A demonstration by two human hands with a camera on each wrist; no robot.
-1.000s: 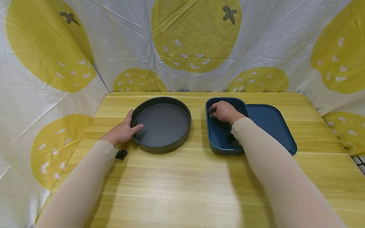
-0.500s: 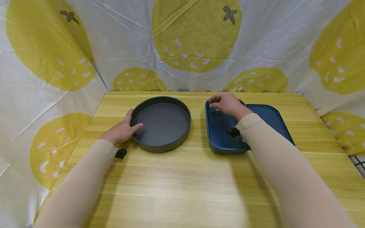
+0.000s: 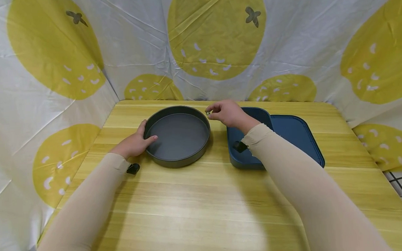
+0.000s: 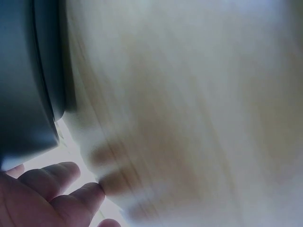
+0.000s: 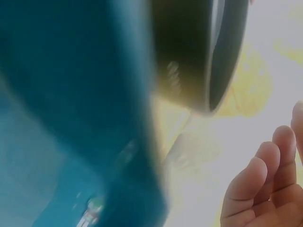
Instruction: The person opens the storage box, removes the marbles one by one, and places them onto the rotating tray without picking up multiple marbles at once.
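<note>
A round dark grey baking pan [image 3: 178,137] stands on the table. My left hand [image 3: 132,145] holds its left rim, thumb over the inside and fingers along the outer wall. Just beyond the pan's right rim, my right hand [image 3: 230,113] pinches a small, pale, glassy piece [image 3: 208,113] between thumb and fingertips; its exact kind is too small to tell. Below and right of that hand is a deep blue rectangular box [image 3: 245,164], partly hidden by the forearm. Inside the box, the right wrist view catches a small shiny, greenish-clear thing [image 5: 94,204].
A flat blue lid [image 3: 296,137] lies against the box's right side, partly under the right sleeve. All stand on a wooden table [image 3: 190,207]. A white curtain with yellow fruit prints [image 3: 214,36] hangs close behind and at the sides.
My right hand has risen out of the blue box and moved left to the pan's right rim, carrying the small glassy piece. The left hand and the pan stay put.
</note>
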